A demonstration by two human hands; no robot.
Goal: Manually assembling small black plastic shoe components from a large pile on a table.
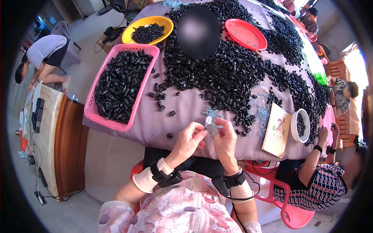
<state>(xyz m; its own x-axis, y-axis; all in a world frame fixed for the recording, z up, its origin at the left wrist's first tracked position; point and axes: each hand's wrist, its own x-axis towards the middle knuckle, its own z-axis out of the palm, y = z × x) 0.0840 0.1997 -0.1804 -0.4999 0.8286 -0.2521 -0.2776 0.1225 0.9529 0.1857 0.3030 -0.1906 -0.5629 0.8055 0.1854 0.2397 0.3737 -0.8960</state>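
Note:
My left hand [189, 141] is closed, its thumb and forefinger pressed together beside the fingertips of my right hand [225, 141]. What the left pinch holds, if anything, is too small to make out. The right hand is also closed, its fingers curled around a whitish-grey piece [211, 127] that may be a wrapping on a finger. Both hands are above the near edge of the cloth-covered table. Just beyond them lies a small heap of clear bluish bits [211, 112]. A large spread of short black plastic caps [217, 73] covers the table beyond.
On the left stands a pink basket [86, 105] full of black caps. Farther back are a yellow plate [168, 24] and a red tray [246, 34]. To the right lie a booklet [276, 130] and a white bowl [295, 136]. A person [311, 178] sits close at my right.

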